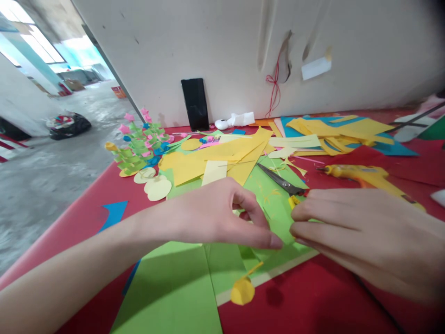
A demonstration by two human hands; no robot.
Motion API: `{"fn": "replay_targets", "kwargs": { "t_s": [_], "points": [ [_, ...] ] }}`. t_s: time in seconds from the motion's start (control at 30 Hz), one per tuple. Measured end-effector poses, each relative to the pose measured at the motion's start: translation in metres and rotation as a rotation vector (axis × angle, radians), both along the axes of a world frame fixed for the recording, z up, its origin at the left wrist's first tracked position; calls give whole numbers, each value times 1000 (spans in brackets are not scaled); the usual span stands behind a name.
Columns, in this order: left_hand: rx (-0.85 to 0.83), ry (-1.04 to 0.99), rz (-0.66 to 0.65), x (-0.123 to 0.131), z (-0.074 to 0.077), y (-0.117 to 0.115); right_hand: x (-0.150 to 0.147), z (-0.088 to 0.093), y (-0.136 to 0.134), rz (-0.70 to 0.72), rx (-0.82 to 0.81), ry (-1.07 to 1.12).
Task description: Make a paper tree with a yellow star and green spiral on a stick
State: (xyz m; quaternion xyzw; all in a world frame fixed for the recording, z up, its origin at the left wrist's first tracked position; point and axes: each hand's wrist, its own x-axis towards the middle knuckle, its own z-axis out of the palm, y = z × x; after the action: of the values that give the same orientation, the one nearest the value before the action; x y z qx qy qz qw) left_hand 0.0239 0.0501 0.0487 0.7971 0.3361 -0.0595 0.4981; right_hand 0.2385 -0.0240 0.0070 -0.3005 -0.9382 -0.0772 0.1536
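My left hand [222,213] reaches in from the left over green paper [170,287], fingers curled and thumb stretched out, with nothing visible in it. My right hand [358,232] is closed, its fingers pressed together around a small folded yellow paper piece [294,201] that is mostly hidden. Just beyond it lie scissors [281,181] with dark blades, their handles partly covered by the hand. Below my left thumb is a small rounded yellow paper shape [242,291] with a thin stem; whether it rests on the sheet I cannot tell.
A yellow glue gun [368,174] lies on the red tabletop [295,301] at right. Yellow paper sheets [215,155] and offcuts spread behind my hands. Folded-paper plants [139,144] and pale paper discs [158,188] stand left. A black phone [195,104] leans against the wall.
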Motion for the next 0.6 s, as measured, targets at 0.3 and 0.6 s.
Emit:
{"fn": "replay_targets", "kwargs": {
  "t_s": [0.3, 0.6],
  "points": [
    [-41, -25, 0, 1, -4, 1, -3, -1, 0, 9, 5, -8],
    [-81, -69, 26, 2, -3, 2, 1, -2, 0, -13, -6, -29]
  ]
}}
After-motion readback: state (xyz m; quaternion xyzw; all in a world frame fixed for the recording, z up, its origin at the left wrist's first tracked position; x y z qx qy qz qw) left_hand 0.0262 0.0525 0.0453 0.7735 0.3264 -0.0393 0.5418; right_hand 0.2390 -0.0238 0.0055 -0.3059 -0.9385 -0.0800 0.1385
